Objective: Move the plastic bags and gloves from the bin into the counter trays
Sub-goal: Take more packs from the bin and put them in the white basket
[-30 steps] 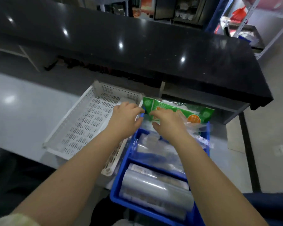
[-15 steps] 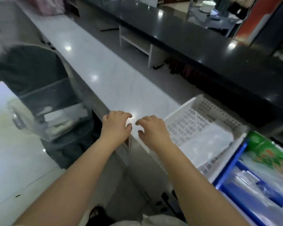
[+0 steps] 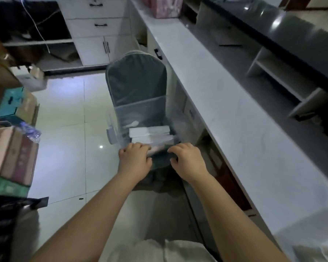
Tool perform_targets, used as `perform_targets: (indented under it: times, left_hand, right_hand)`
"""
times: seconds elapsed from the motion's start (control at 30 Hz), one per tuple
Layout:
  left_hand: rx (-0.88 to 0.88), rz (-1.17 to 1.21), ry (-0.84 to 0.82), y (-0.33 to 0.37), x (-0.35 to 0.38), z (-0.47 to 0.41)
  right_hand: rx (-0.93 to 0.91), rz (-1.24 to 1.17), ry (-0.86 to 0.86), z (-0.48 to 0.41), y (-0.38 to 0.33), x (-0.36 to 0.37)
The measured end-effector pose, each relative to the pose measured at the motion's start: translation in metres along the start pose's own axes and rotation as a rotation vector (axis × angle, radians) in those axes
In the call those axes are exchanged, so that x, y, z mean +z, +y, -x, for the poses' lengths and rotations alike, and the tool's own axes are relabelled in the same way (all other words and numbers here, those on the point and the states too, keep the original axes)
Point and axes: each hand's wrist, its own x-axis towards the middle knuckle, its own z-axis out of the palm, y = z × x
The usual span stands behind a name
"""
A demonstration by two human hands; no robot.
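As left hand point(image 3: 134, 160), right hand point(image 3: 188, 160) hover at bin point(image 3: 118, 120), labels point(image 3: 24, 155) blur.

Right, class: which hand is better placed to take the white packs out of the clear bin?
Narrowly, the left hand: its fingers already meet the near edge of the white packs in the clear bin. The right hand hovers just short of their corner, nearer the counter, and holds nothing.
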Motion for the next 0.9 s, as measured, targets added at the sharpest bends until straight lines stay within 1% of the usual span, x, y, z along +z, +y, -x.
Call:
perform_targets:
  times: [0.13,0.3,0.37,0.43,0.5,0.57,0.7,0.9]
  left_hand:
    - [-0.101,0.028,-0.007,-0.042,0.007,-0.046]
    - [-0.190,0.049,-0.028,-0.068,0.042,-0.120]
    - [-0.250,0.067,-0.083,-0.072,0.065,-0.151]
    - [-0.293,0.068,-0.181,-0.067,0.091,-0.179]
    - [-0.280,0.058,-0.295,-0.060,0.116,-0.200]
    - [-0.249,0.040,-0.367,-0.060,0.139,-0.219]
    - [-0.232,0.032,-0.424,-0.080,0.173,-0.257]
    - [-0.223,0.045,-0.518,-0.132,0.234,-0.317]
  right_hand:
    - [-0.026,-0.041,-0.050,-0.066,0.001,0.015]
    - [-0.052,-0.083,-0.115,-0.158,0.035,0.045]
    - [-0.044,-0.117,-0.155,-0.198,0.051,0.066]
    - [-0.026,-0.161,-0.242,-0.234,0.068,0.089]
    - [0.003,-0.189,-0.366,-0.262,0.084,0.114]
    - [0.042,-0.204,-0.454,-0.286,0.102,0.139]
    - [0.126,-0.229,-0.564,-0.324,0.131,0.185]
    - [0.194,-0.217,-0.767,-0.370,0.158,0.250]
